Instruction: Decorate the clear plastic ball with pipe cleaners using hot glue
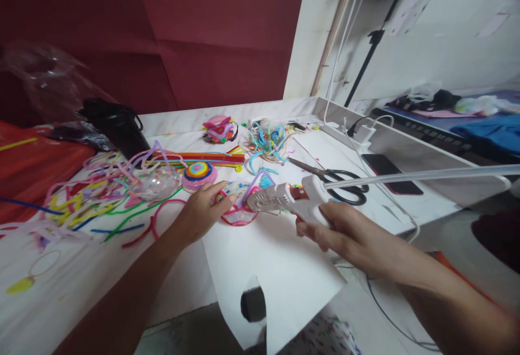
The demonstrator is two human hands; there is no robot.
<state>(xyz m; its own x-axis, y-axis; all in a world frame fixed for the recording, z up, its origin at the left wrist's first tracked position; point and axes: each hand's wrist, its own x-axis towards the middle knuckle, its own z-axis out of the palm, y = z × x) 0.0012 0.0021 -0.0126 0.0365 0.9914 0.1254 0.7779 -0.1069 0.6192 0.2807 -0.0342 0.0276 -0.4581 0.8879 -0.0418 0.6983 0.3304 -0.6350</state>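
My right hand [349,233] is wrapped round the handle of a white hot glue gun [313,203]. From the gun's back a long translucent glue stick [426,175] runs off to the right. The nozzle points left at a small clear craft piece [239,218] edged with red-pink pipe cleaner; whether the tip touches it cannot be made out. My left hand [203,208] pinches this piece by its left side, over a white paper sheet [272,268]. A purple pipe cleaner [248,189] stands up bent at the piece. Just behind my left fingers sits a disc of rainbow rings [199,173].
Tangled pipe cleaners [73,206] and a clear ball [158,181] lie left, near a black bottle [116,127]. Black-handled scissors [345,181] and a phone [392,173] are at right. Farther back are a colourful craft piece [220,130] and a blue pipe-cleaner bundle [268,138].
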